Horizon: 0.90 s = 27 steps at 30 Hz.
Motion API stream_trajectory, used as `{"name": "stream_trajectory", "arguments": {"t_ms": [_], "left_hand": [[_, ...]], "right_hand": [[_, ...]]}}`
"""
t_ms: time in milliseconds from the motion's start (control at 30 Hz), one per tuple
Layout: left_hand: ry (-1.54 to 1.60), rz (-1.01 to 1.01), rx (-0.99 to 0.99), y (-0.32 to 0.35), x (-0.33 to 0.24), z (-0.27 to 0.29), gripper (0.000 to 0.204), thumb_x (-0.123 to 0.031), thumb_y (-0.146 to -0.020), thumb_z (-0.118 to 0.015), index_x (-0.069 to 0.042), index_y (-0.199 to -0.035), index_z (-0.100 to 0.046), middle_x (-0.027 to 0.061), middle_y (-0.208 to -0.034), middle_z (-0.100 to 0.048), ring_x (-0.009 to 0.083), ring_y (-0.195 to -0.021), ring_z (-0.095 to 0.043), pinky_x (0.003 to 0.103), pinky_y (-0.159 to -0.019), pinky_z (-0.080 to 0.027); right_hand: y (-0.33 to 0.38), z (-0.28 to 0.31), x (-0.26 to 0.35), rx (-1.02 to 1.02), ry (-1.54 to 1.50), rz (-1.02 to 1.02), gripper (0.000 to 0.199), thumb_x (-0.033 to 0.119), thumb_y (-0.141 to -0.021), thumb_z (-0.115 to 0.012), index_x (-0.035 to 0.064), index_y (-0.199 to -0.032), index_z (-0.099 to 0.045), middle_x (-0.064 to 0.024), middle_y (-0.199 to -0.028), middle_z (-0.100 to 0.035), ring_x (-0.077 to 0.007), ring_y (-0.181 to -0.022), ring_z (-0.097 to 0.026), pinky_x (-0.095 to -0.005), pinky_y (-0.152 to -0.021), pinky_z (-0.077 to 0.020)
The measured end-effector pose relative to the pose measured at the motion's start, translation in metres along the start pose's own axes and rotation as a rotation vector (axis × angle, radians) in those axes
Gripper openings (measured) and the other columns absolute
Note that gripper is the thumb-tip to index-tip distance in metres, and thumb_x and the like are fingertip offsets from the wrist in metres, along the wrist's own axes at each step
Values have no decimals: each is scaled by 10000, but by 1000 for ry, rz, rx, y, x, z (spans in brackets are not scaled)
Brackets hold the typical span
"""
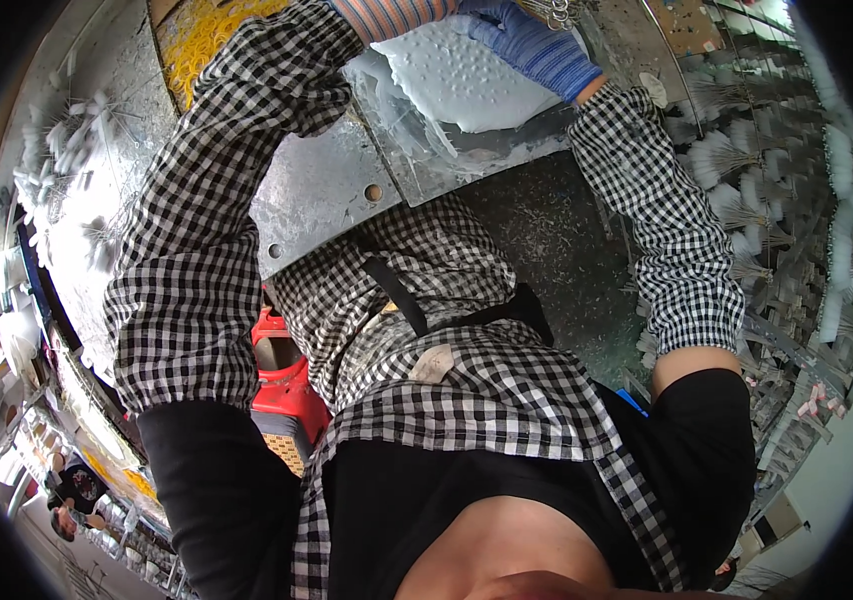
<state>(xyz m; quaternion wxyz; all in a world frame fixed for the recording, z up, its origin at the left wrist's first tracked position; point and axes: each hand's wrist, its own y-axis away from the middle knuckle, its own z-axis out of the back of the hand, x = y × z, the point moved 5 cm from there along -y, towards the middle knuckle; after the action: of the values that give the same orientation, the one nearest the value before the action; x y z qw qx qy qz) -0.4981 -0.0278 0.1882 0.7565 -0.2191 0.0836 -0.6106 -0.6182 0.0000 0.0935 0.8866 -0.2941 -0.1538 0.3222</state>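
Both of my hands are together at the top edge of the head view. My left hand (394, 14) wears an orange-and-grey striped knit glove, and the frame's edge cuts off its fingers. In a blue knit glove, my right hand (532, 48) has its fingers bent in toward the left one; what they hold, if anything, is hidden. Silvery wire loops (553, 12) show beside the right hand. Below both hands a thick white paste (472, 85), bumpy on top, is spread over a smeared flat board (427, 178).
Yellow rings (209, 45) lie in a heap at the upper left. A metal tabletop (312, 190) with round holes is before me. White-bristled wire brushes (737, 160) fill racks at right; more brushes (77, 145) lie at left. A red stool (287, 385) stands below the table. Another person (77, 485) is at lower left.
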Motion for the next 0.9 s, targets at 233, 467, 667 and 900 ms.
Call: {"name": "stream_trajectory", "arguments": {"t_ms": [233,467,667,900], "left_hand": [[684,342,-171,4,28,13,462,-69,-914,-700,-29,-1333,-511,149,-1089,-686,178,-956,-639,326,-855,-528],[1092,385,-338,20,45,13,322,-83,-977,-653,-35,-1273,-536,-5,-1014,-584,87,-938,-533,255,-878,-479],[1175,635,-176,30,51,31,236,-238,-1001,-649,-62,-1133,-561,-1,-919,-619,114,-849,-620,289,-791,-522],[1352,679,-308,41,61,24,268,-264,-996,-648,-71,-1153,-547,19,-920,-632,133,-831,-643,297,-777,-535]], "right_hand": [[-25,7,5,266,-453,-497,459,399,-906,-680,20,-1165,-665,-165,-1108,-696,-324,-1035,-660,-385,-924,-522],[-37,9,6,349,-649,-569,470,342,-902,-712,-2,-1215,-643,-161,-1102,-710,-304,-996,-681,-389,-905,-531],[-45,34,11,358,-531,-520,534,417,-878,-746,42,-1249,-666,-130,-1085,-736,-243,-1019,-702,-364,-955,-545],[-56,42,27,369,-388,-541,533,390,-842,-754,76,-1262,-659,-106,-911,-737,-212,-858,-719,-330,-851,-571]]}}
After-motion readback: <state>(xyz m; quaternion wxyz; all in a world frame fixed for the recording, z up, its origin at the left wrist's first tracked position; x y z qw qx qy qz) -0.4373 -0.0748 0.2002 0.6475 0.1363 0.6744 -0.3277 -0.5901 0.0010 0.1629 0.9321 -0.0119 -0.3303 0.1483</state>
